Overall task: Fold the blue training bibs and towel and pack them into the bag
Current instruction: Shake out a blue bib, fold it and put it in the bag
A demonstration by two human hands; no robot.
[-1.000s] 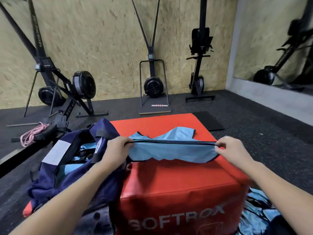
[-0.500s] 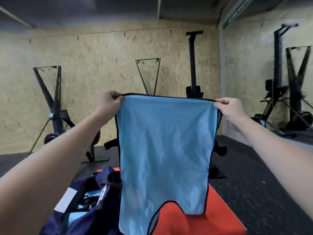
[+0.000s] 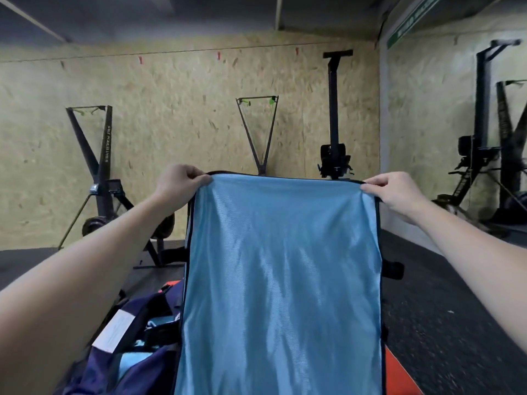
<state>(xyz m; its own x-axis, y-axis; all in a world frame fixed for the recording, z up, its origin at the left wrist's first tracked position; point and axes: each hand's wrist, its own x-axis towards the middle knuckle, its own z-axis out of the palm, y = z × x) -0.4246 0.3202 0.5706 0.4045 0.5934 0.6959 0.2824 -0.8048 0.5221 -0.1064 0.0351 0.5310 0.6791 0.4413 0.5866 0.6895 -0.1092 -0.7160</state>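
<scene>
With your left hand and right hand each pinching a top corner of the light blue mesh bib, keep that edge taut, then bring the corners together for an even fold.

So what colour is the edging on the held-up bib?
Dark navy or black edging on the light blue bib, head view.

One head-worn camera looks forward and nearly level down both outstretched arms, close behind a raised blue bib filling the centre; beyond it, the chipboard wall faces the lens.
</scene>
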